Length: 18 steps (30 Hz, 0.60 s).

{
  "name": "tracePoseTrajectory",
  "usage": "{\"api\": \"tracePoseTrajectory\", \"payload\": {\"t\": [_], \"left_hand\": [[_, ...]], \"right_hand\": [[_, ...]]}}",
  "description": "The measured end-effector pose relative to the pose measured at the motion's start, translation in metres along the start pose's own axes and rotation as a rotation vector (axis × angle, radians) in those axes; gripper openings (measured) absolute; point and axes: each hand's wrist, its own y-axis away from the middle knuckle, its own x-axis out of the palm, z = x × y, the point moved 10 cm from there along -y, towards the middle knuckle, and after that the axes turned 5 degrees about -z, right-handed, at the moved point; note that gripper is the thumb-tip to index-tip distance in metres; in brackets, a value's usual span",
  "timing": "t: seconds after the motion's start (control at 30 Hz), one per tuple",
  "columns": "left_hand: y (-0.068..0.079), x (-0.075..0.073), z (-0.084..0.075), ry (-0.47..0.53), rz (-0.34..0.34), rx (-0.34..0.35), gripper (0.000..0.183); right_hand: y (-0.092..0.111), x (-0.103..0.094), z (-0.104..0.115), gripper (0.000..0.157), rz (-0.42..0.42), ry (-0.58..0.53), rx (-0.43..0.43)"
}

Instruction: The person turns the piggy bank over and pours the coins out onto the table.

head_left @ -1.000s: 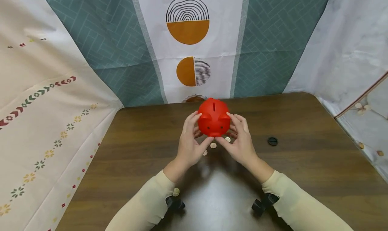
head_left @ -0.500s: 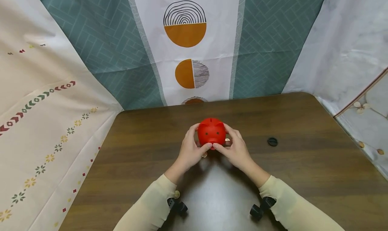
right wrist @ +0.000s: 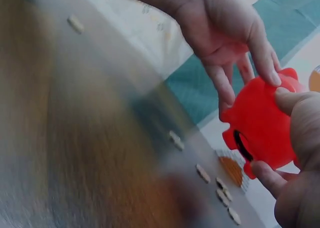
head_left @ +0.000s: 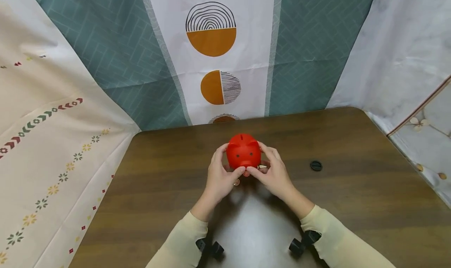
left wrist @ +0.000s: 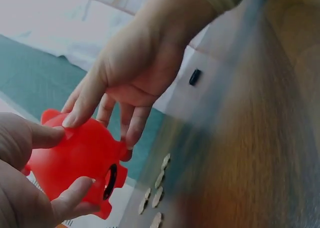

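A red piggy bank (head_left: 244, 152) is held up over the table between both hands, its snout toward me and the slot on top. My left hand (head_left: 219, 177) grips one side, thumb at the snout; my right hand (head_left: 272, 176) grips the other side the same way. In the left wrist view, the round hole in the belly of the piggy bank (left wrist: 75, 155) shows a dark rim. Below it several coins (left wrist: 159, 197) lie on the table, partly hidden by the hands in the head view. A black plug (head_left: 316, 166) lies to the right.
The brown wooden table (head_left: 158, 189) ends at a patterned teal and white cloth (head_left: 141, 64) behind. Cream cloth hangs at the left, white cloth at the right. One single coin (right wrist: 75, 23) lies apart from the others in the right wrist view.
Both hands have brought the piggy bank lower and closer, tipping it so its face shows more and the slot less. In the last half second it has tilted back slightly.
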Motion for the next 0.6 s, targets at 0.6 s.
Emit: {"api": "tracePoseTrajectory", "payload": {"t": [0.6], "left_hand": [[0.01, -0.005, -0.039, 0.019, -0.055, 0.502, 0.078]], "right_hand": [[0.013, -0.015, 0.037, 0.085, -0.182, 0.04, -0.391]]}}
